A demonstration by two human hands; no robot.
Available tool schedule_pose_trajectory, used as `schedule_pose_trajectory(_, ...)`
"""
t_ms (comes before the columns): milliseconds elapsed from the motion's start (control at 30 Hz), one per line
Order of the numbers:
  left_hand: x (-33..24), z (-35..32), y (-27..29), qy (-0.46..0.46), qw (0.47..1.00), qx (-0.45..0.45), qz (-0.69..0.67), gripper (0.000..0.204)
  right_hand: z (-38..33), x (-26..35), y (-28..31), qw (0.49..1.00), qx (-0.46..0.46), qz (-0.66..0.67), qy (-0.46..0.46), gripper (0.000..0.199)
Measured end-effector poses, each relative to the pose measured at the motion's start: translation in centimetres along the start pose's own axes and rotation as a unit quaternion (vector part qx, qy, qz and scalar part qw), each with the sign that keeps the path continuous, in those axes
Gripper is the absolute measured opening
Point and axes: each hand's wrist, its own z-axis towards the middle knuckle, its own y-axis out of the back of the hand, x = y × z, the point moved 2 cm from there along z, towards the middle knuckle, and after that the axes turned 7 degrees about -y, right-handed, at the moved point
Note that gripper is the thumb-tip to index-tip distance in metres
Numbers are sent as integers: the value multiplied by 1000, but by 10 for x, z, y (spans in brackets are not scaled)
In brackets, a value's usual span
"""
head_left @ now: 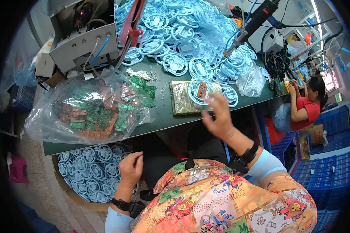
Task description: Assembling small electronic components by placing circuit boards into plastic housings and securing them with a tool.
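While the left hand (130, 168) curls closed, empty, the right hand (219, 116) spreads above the blue ring (200, 91).

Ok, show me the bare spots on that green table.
Bare green table lies between the bag of circuit boards and the metal fixture block, running to the near edge. The far half is crowded with a pile of blue round housings.
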Motion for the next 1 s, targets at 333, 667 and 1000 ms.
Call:
schedule_pose_trajectory(333,-90,129,-95,-179,984,-4,21,28,-7,-82,-20,986,4,52,-159,43)
schedule_pose_trajectory(667,-74,159,-153,-222,959,129,122,50,3,-86,-26,996,2,73,-55,32)
schedule_pose_trajectory(1000,-64,155,-161,-165,964,156,140,43,3,-86,-19,990,6,116,-77,33)
